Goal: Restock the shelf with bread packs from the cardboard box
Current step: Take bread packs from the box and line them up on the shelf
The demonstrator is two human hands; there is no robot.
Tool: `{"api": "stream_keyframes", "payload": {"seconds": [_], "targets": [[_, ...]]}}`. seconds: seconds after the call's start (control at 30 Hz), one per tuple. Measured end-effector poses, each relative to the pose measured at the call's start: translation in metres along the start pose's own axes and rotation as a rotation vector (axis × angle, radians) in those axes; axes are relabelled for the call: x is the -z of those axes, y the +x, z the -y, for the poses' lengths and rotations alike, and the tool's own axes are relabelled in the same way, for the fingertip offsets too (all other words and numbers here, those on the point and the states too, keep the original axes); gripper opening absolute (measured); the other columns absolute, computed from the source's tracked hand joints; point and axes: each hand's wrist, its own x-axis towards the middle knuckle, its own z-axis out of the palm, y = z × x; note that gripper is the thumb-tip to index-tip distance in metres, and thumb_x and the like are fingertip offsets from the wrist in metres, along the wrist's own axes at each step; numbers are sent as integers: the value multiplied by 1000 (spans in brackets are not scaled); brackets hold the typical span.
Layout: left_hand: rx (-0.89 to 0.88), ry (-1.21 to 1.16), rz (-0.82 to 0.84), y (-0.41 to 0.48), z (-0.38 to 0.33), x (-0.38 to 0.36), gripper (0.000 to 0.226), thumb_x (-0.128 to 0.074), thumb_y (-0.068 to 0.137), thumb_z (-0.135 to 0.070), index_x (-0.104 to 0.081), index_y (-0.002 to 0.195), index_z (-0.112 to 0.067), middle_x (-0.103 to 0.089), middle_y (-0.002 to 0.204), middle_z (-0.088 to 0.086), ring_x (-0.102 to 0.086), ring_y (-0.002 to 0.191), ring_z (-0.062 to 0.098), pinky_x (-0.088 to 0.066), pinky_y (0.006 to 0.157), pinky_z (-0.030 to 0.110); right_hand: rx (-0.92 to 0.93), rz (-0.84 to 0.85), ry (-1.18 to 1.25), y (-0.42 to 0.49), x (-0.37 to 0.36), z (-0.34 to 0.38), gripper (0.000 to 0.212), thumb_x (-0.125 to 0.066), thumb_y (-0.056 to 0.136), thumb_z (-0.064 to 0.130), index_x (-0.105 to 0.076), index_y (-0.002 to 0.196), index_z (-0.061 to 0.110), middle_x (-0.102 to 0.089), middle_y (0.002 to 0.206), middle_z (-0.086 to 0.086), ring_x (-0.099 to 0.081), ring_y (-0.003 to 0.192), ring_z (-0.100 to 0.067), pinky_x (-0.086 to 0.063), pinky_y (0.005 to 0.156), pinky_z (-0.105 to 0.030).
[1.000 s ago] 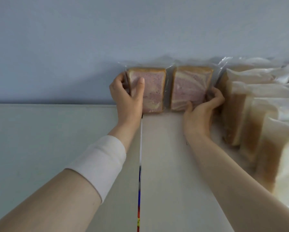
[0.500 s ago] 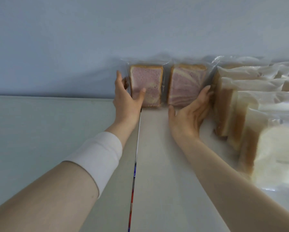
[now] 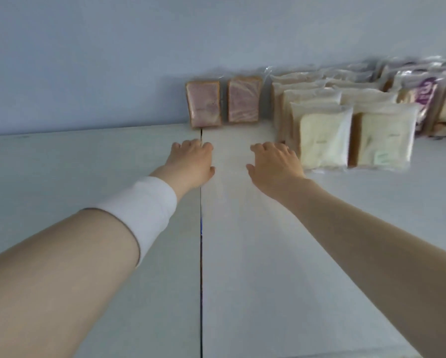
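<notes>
Now both my hands, left [image 3: 190, 161] and right [image 3: 274, 164], are off the two purple bread packs [image 3: 223, 104]; grip loose and empty, they stand placed on the shelf [image 3: 87, 164].

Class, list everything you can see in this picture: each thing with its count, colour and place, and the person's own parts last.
Pink-swirl bread packs: two, pinkish with brown crust, upright against the back wall, side by side.
White bread packs: two rows, exact count unclear, cream, right of the pink ones.
Purple-labelled packs: blurred, count unclear, far right.
Shelf: one, pale grey-white, with a dark seam running front to back.
Wall: pale blue, behind.
Wristband: one, white, left forearm.
Left hand: empty, over the seam.
Right hand: empty, beside the white packs.
</notes>
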Motion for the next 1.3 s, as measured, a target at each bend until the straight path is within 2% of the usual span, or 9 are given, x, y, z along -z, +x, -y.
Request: {"api": "stream_keyframes", "payload": {"seconds": [0.2, 0.37, 0.47, 0.6, 0.77, 0.97, 1.13, 1.3], "targets": [[-218, 155, 96, -85, -70, 21, 50, -45, 92, -38, -38, 133, -11, -43, 135, 15, -37, 126, 32, -28, 102, 40, -97, 135, -75, -113, 16, -27, 46, -40, 95, 35, -39, 136, 13, -43, 137, -9, -39, 128, -31, -31, 104, -38], [-323, 207, 93, -142, -155, 55, 50, -43, 93, -37, -36, 135, -10, -41, 137, 16, -36, 126, 34, -28, 101, 41, -161, 168, -107, -207, 48, -92, 47, -40, 95, 37, -39, 136, 15, -42, 139, -10, -38, 128, -30, -30, 105, -38], [-428, 241, 78, -174, -234, 65, 48, -43, 94, -36, -38, 134, -9, -42, 137, 16, -39, 124, 34, -30, 99, 41, -250, 197, -121, -277, 68, -151, 48, -41, 95, 39, -40, 136, 15, -42, 139, -10, -37, 129, -30, -29, 106, -39], [-633, 224, 67, -223, -375, 58, 46, -44, 93, -40, -41, 130, -13, -48, 133, 13, -44, 121, 32, -32, 97, 42, -402, 235, -142, -390, 77, -251, 49, -43, 93, 40, -43, 134, 14, -43, 138, -13, -40, 127, -33, -32, 105, -44], [-919, 197, 153, -288, -541, 15, 45, -42, 93, -35, -38, 132, -13, -50, 130, 15, -46, 119, 35, -34, 96, 46, -735, 397, -109, -542, 49, -369, 46, -40, 95, 37, -41, 134, 13, -42, 138, -15, -36, 129, -35, -29, 108, -47], [-1097, 271, 361, -323, -677, -64, 43, -41, 93, -41, -44, 126, -13, -51, 128, 14, -47, 117, 34, -36, 93, 44, -1035, 577, 22, -678, -24, -458, 38, -41, 94, 34, -48, 126, 15, -48, 131, -12, -39, 125, -34, -32, 102, -46], [-1178, 328, 501, -314, -770, -139, 45, -42, 92, -40, -43, 128, -13, -51, 131, 14, -46, 121, 32, -35, 98, 44, -1155, 628, 154, -721, -97, -509, 43, -42, 93, 37, -46, 130, 14, -49, 132, -13, -41, 124, -33, -36, 96, -39], [-1115, 253, 728, -291, -839, -221, 52, -44, 92, -41, -37, 135, -12, -49, 134, 13, -46, 122, 32, -36, 100, 44, -1344, 562, 526, -713, -168, -548, 49, -42, 95, 33, -34, 137, 9, -44, 135, -15, -42, 123, -33, -36, 95, -36]]}}
